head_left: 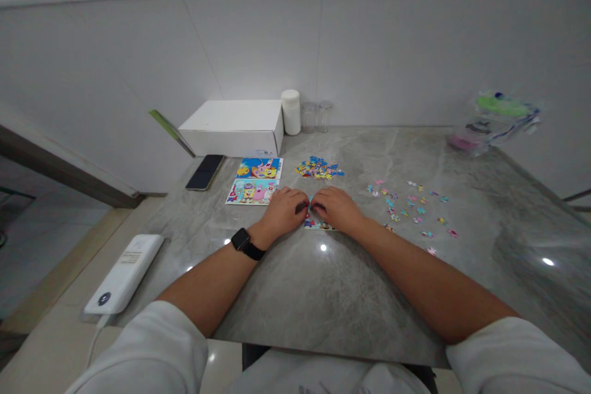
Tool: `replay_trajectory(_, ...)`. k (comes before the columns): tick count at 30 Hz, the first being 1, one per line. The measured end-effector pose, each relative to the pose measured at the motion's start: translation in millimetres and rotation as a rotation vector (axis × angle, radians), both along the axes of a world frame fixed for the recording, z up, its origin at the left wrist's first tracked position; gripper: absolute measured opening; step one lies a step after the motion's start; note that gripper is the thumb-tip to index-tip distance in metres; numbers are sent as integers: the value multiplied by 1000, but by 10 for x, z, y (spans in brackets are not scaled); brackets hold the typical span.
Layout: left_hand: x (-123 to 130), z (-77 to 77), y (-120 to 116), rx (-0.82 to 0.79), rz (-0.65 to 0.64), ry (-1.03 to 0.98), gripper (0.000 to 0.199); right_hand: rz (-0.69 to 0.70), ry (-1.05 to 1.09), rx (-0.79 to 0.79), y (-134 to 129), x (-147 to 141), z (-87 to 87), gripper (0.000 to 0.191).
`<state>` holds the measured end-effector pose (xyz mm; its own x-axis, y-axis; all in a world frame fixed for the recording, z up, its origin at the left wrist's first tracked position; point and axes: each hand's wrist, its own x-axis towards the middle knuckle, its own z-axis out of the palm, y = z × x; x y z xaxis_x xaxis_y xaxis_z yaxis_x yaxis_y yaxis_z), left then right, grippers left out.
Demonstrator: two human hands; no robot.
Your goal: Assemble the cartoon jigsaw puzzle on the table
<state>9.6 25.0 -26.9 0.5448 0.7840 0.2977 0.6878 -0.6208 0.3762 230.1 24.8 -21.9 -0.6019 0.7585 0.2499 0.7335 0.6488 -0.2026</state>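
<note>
- Near the middle of the frame, the person's left hand point(282, 209) and right hand point(336, 208) are resting close together on the grey table point(323, 295); their fingertips are almost meeting.
- Both hands are curling their fingers downward over a small joined patch of puzzle pieces point(316, 224), which is lying flat on the table just below the knuckles; the fingertips are pressing on or pinching it, though I cannot tell exactly which piece each hand is gripping.
- The left wrist is wearing a black watch point(242, 240); white sleeves are showing at the bottom corners.
- Just above the hands, a bright heap of loose pieces point(318, 168) is sitting; scattered pieces point(409, 206) are lying well apart, right of centre.
- Two cartoon picture cards point(257, 181) are lying one above the other, left of the hands; a dark phone point(205, 172) is lying further left.
- A white box point(235, 127) is standing against the wall, upper left of centre; a white jar point(290, 111) and two clear jars point(316, 116) are standing beside it.
- A clear plastic bag point(496, 120) is sitting at upper right; a white power bank point(124, 274) is lying at lower left.
</note>
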Motion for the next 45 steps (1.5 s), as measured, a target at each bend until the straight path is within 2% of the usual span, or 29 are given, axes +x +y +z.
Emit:
replay_trajectory(10, 5, 11, -10, -4, -10, -19, 16, -78, 100, 34, -24, 201, -31, 14)
replay_trajectory(16, 4, 10, -10, 12, -3, -11, 17, -27, 93, 35, -52, 151, -65, 16)
replay_trajectory(24, 12, 42, -26, 16, -7, 40, 16, -32, 42, 35, -57, 134, -54, 16)
replay_trajectory(35, 14, 39, -24, -3, -25, 2, 19, -39, 10, 32, -62, 118, -45, 18)
replay_trajectory(45, -1, 33, -12, 2, -19, 5, 20, -29, 123, 20, -40, 143, -73, 18)
